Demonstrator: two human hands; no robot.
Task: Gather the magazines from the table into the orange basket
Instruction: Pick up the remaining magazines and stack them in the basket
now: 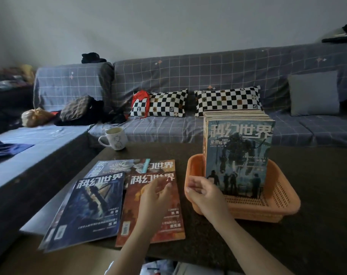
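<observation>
While both my left hand and right hand hang loose, holding nothing, I should slide fingers under the orange magazine before lifting it to the basket.

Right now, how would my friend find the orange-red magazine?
Start at the orange basket on the dark table. Lying flat just left of it is the orange-red magazine, under the left hand. Its neighbours have blue covers.

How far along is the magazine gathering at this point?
Done: a row of magazines stands upright in the orange basket. In hand: nothing; both hands hover empty. Left: at least four lie on the table, the orange one nearest the left hand.
</observation>
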